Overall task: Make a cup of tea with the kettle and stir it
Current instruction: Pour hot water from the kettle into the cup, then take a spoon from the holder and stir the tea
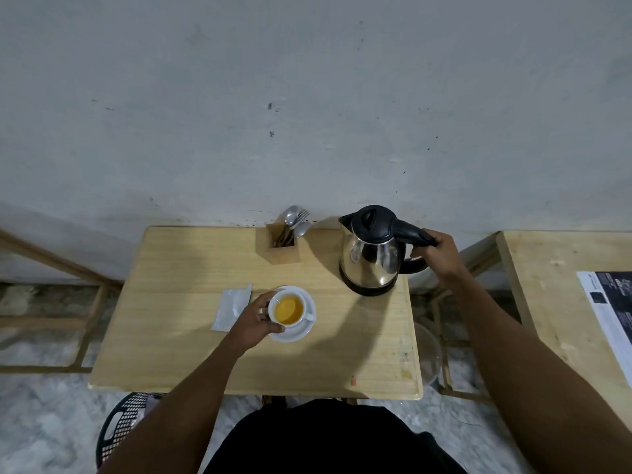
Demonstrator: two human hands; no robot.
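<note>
A white cup [288, 309] holding amber tea sits on a white saucer [301, 331] near the middle of the wooden table [178, 336]. My left hand [254, 323] wraps the cup's left side. A steel kettle [371, 258] with a black lid stands upright on its base at the table's back right. My right hand [439, 253] is closed around its black handle. A wooden holder [284, 249] with spoons and a fork stands at the back, left of the kettle.
An opened white sachet [231, 309] lies left of the saucer. A second wooden table [561, 302] with a printed sheet [612, 313] stands to the right. A black perforated stool [119, 425] is at lower left. The wall rises right behind the table.
</note>
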